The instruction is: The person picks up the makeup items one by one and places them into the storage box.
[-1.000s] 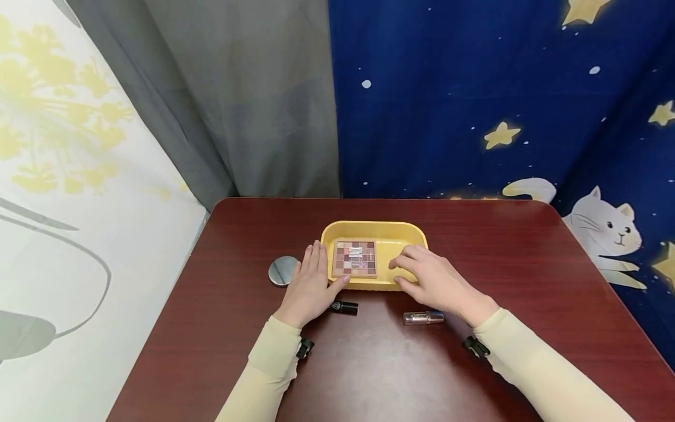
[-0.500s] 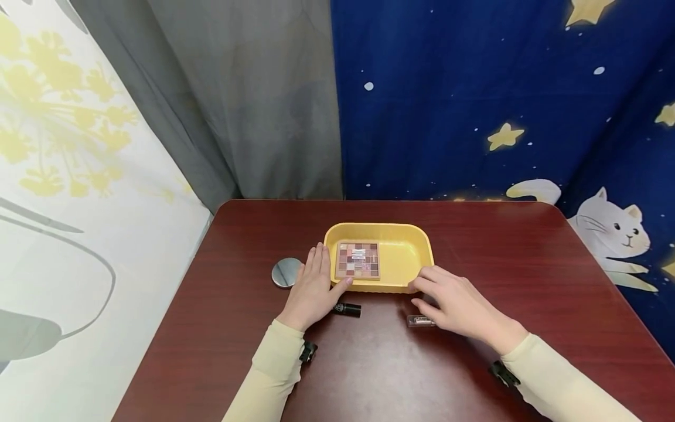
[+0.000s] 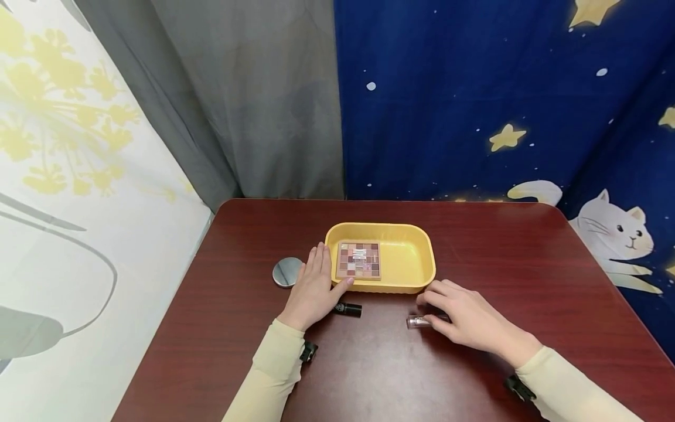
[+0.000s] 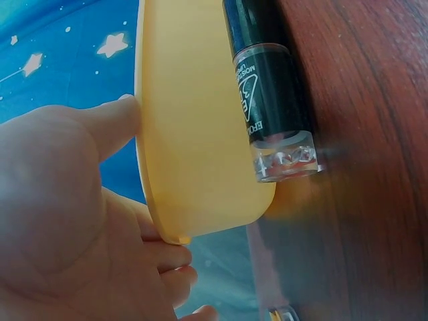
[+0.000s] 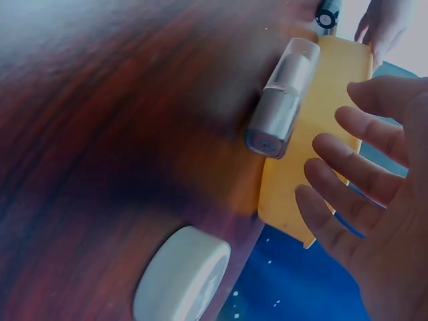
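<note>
My left hand (image 3: 313, 293) rests with straight fingers along the left end of a yellow tray (image 3: 408, 258), its thumb over the near rim. An eyeshadow palette (image 3: 358, 261) lies inside the tray's left half. Just right of the tray's front, my right hand (image 3: 469, 319) hovers with loosely bent, parted fingers over a lipstick tube (image 3: 416, 322), covering part of it in the head view. The right wrist view shows the clear-capped lipstick (image 5: 274, 120) lying apart from those fingertips. A black lip-product tube (image 4: 277, 100) with printed lettering lies before the tray, partly behind the left hand.
A round mirror-topped disc (image 3: 286, 272) lies left of the left hand. In the right wrist view a white round container (image 5: 177, 277) stands on the dark red table (image 3: 369, 363). Curtains (image 3: 448, 117) hang behind the table's far edge.
My right hand has come out of the tray and moved right and toward me, over the lipstick tube. The left hand stays at the tray's left side.
</note>
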`<state>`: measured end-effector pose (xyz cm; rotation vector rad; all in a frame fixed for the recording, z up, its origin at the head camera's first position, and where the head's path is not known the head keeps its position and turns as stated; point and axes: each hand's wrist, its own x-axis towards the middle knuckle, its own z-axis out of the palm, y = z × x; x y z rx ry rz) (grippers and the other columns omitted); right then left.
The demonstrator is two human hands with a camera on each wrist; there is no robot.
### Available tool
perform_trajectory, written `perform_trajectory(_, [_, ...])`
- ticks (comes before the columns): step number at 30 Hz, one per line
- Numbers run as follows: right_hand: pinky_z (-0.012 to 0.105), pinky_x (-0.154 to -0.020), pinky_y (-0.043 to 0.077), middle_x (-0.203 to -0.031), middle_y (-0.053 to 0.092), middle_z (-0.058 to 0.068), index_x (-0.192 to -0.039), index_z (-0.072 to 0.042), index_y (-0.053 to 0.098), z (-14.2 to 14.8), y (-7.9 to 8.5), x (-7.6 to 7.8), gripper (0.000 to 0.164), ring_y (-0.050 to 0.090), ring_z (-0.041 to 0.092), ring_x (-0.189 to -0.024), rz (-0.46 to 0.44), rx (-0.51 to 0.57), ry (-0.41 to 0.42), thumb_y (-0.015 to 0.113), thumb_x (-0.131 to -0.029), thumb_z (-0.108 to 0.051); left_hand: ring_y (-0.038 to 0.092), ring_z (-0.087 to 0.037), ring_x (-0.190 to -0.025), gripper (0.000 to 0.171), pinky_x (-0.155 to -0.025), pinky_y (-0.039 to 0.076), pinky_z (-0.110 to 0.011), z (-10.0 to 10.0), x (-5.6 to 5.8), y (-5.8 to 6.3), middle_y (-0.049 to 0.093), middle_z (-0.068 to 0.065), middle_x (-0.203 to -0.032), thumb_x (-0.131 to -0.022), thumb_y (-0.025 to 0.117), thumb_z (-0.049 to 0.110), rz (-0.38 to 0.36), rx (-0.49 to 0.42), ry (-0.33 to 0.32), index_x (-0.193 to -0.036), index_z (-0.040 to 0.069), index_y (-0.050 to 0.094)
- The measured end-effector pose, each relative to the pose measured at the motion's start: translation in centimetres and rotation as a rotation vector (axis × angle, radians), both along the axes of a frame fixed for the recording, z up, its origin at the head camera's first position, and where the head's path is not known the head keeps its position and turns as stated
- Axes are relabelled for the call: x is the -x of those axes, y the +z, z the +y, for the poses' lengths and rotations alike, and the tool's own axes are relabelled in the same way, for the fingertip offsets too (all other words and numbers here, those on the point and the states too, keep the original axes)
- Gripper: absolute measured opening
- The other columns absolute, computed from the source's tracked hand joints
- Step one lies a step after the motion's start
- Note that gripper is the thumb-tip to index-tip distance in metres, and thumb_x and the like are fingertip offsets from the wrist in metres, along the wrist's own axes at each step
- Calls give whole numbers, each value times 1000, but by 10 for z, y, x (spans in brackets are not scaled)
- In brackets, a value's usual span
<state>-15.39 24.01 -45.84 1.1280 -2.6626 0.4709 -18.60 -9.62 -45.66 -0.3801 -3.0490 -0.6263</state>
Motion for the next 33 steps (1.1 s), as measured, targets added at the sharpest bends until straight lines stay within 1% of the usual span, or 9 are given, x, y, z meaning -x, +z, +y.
perform_trajectory(4, [29,-69,51,-108,57,-17,-113,-26,71,4,-2,-3,27,51,1,-91,-26,-28,-2,77,-87,-30,10,-33,-153,93,-118,19,-56,0,0,0,11,-17,-167,-100,50,59,4,3,-1,-159,-2,13])
perform_trajectory(7, [29,-68,51,-107,57,-16,-115,-25,71,6,-3,-4,30,50,1,-91,-38,-37,13,77,-87,-33,10,-33,-153,93,-118,19,-55,0,0,1,11,-18,-167,-100,49,59,5,5,-1,-159,-3,13])
perform_trajectory(12, [27,-66,50,-104,57,-14,-118,-24,70,9,-6,-6,35,48,1,-88,-57,-43,43,79,-85,-33,9,-32,-153,93,-118,19,-55,0,0,0,10,-17,-167,-100,49,60,-1,3,0,-159,-2,12])
perform_trajectory(16, [25,-65,49,-102,56,-15,-119,-25,70,11,-9,-7,37,47,0,-86,-71,-46,49,81,-84,-32,9,-32,-153,93,-118,19,-55,0,0,0,11,-17,-167,-100,49,59,0,-1,0,-159,-2,12])
perform_trajectory(24, [24,-65,48,-101,55,-17,-116,-30,69,13,-14,-7,37,46,-1,-86,-68,-43,65,84,-82,-27,9,-32,-153,93,-118,19,-55,0,0,-1,12,-17,-167,-100,50,59,-4,1,8,-160,-2,13])
perform_trajectory(30, [27,-63,49,-99,55,-19,-113,-34,69,14,-18,-7,35,47,-2,-85,-69,-53,55,83,-82,-27,10,-32,-153,93,-118,19,-55,0,-1,-1,11,-17,-167,-100,50,59,-4,-2,6,-159,-2,13])
perform_trajectory(33, [27,-63,49,-98,55,-20,-112,-35,69,14,-19,-7,34,48,-2,-84,-64,-52,44,83,-82,-27,7,-31,-154,93,-118,18,-55,1,-1,0,10,-16,-167,-100,49,60,-9,-3,5,-160,-2,12])
